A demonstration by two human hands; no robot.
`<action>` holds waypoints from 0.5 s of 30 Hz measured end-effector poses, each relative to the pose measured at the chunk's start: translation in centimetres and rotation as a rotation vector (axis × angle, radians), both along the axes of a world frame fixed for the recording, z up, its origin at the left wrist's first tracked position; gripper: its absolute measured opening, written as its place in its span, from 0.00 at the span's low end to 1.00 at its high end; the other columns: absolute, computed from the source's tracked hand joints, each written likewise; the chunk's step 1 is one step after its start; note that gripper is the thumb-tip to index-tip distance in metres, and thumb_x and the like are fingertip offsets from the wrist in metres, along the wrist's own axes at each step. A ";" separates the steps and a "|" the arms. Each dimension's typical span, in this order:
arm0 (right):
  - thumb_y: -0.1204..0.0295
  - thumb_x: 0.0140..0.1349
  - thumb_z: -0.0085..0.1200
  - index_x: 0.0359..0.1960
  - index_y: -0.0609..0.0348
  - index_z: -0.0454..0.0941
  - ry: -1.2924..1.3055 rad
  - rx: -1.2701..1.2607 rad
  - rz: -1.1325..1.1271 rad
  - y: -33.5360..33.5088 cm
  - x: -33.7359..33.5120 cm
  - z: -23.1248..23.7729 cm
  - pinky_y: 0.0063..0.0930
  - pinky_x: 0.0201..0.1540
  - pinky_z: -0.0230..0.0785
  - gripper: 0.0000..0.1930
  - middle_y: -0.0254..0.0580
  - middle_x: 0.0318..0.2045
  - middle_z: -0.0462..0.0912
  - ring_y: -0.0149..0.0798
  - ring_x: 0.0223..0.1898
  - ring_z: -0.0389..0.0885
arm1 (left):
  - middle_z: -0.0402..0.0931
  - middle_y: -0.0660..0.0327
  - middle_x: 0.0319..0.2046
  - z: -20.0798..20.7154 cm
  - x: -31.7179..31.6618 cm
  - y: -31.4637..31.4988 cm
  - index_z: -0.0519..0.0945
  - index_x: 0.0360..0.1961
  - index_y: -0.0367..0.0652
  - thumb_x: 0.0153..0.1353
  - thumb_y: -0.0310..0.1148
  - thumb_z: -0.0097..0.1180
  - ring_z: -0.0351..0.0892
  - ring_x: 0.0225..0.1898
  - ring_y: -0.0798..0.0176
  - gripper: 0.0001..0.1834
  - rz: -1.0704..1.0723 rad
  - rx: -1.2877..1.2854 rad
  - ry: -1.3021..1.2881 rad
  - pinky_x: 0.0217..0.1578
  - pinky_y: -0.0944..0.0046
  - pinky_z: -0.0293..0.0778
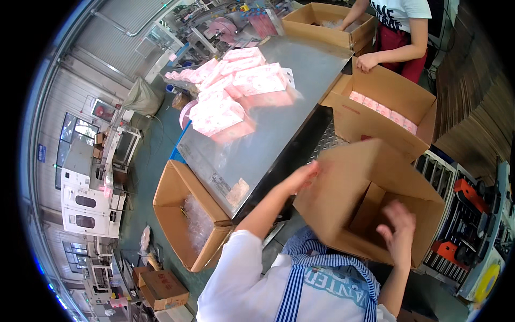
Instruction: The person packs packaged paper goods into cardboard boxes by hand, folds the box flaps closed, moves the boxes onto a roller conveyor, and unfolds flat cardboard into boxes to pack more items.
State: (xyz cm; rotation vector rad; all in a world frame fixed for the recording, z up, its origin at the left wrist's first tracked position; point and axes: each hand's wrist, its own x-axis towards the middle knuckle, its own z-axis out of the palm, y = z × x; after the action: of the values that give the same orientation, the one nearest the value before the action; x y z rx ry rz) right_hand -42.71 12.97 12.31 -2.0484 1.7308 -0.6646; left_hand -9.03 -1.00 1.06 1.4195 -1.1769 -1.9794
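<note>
A cardboard box (pixel 338 198) with raised flaps stands tilted in front of me, its opening toward my right side, and its near-left face is smeared by motion. My left hand (pixel 306 177) is at the box's outer left side, its fingers closed against the edge. Over the opening, slightly blurred, my right hand (pixel 398 228) has its fingers apart and holds nothing. The inside of the box looks bare where it shows. On the metal table (pixel 289 145) to the far left lie several pink-and-white wrapped packs (pixel 220 112), some stacked.
Beyond my box, another carton (pixel 375 129) holds a row of pink packs; a co-worker's hand (pixel 367 63) rests on its edge. A box of clear plastic (pixel 198 225) stands left of the table. To the right are a roller conveyor (pixel 437 172) and stacked flat cardboard (pixel 472 96).
</note>
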 end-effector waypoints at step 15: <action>0.77 0.59 0.48 0.51 0.69 0.69 -0.691 0.459 -0.801 9.7 -15.9 -15.6 0.29 0.50 0.64 0.17 0.44 0.44 0.78 0.38 0.45 0.75 | 0.76 0.44 0.41 -6.6 3.8 -2.1 0.62 0.57 0.37 0.57 0.39 0.54 0.76 0.43 0.45 0.29 0.013 -0.296 -0.119 0.46 0.53 0.70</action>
State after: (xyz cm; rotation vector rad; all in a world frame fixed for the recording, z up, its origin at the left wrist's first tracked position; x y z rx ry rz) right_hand -58.56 22.68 -3.25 -0.6474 1.9517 -0.9336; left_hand -5.23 -3.05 -5.54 1.3995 -1.4405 -1.6480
